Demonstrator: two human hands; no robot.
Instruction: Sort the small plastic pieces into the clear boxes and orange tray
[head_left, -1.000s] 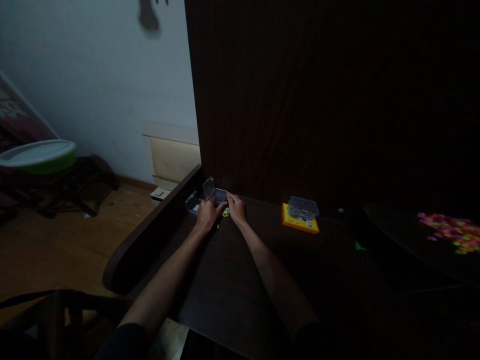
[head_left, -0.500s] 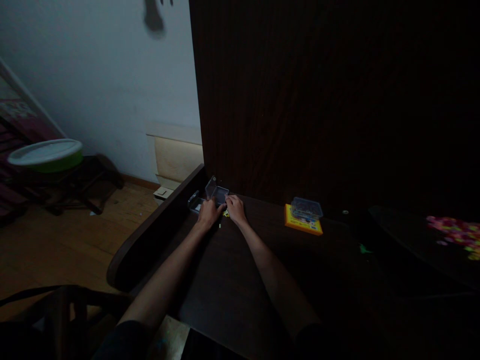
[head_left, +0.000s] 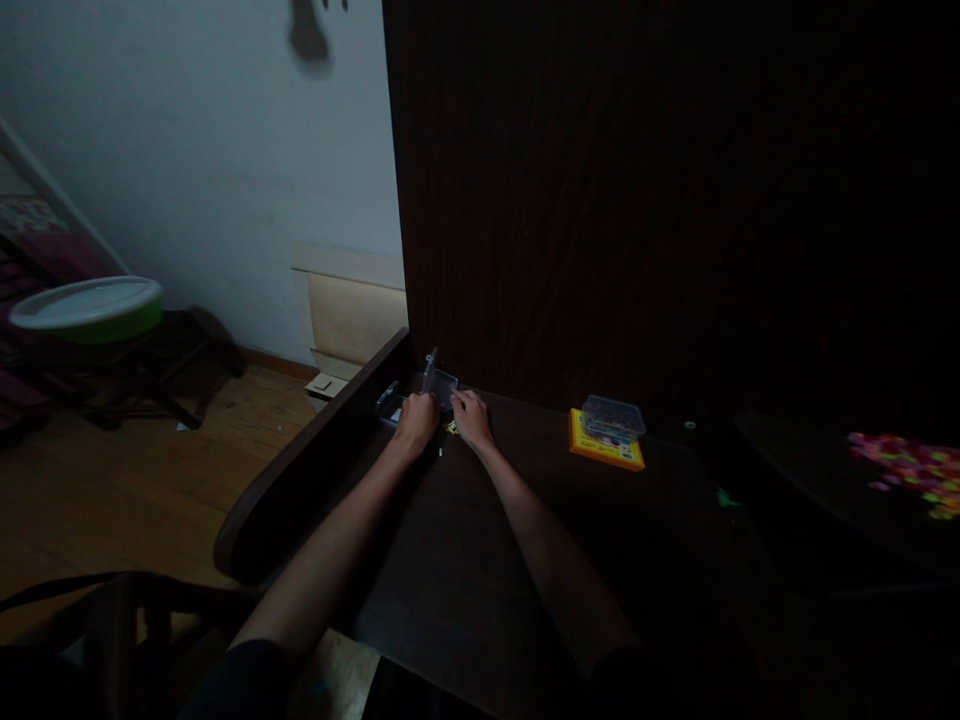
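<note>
A small clear plastic box (head_left: pixel 442 385) with a hinged lid stands at the far left corner of the dark wooden table (head_left: pixel 480 560). My left hand (head_left: pixel 417 420) rests against the box's front with its fingers curled on it. Just to the right, my right hand (head_left: pixel 472 416) touches the box with bent fingers. Small yellow pieces (head_left: pixel 450 428) lie on the table between the two hands. The dim light hides what is in the box.
A second clear box (head_left: pixel 613 418) sits on an orange pad (head_left: pixel 604 450) to the right. Pink and yellow pieces (head_left: pixel 907 462) lie at the far right. A dark wooden panel (head_left: pixel 637 200) rises behind the table. A green-rimmed basin (head_left: pixel 86 310) stands on a stool at left.
The box's lid has swung from tilted open to nearly upright. Both hands stay at the box; the view shifted slightly.
</note>
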